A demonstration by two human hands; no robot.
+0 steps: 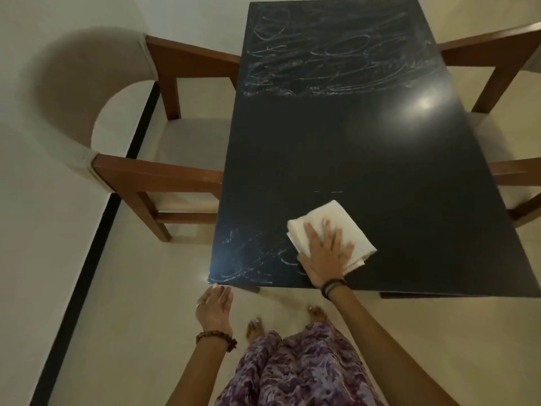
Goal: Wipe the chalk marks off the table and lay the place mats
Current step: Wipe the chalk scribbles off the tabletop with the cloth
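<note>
A dark rectangular table (pixel 351 159) fills the middle of the head view. White chalk scribbles (pixel 330 57) cover its far end, and a smaller patch of chalk marks (pixel 248 259) lies at the near left corner. My right hand (pixel 325 253) presses flat on a folded white cloth (pixel 322 218) near the table's front edge, just right of the near chalk patch. My left hand (pixel 213 309) hovers with fingers apart, just below the table's near left corner, holding nothing. No place mats are in view.
A wooden armchair with a beige seat (pixel 164 171) stands at the table's left side, another (pixel 503 112) at the right. A black skirting line (pixel 111 212) runs along the floor at the left wall. My bare feet (pixel 254 326) stand on the light floor before the table.
</note>
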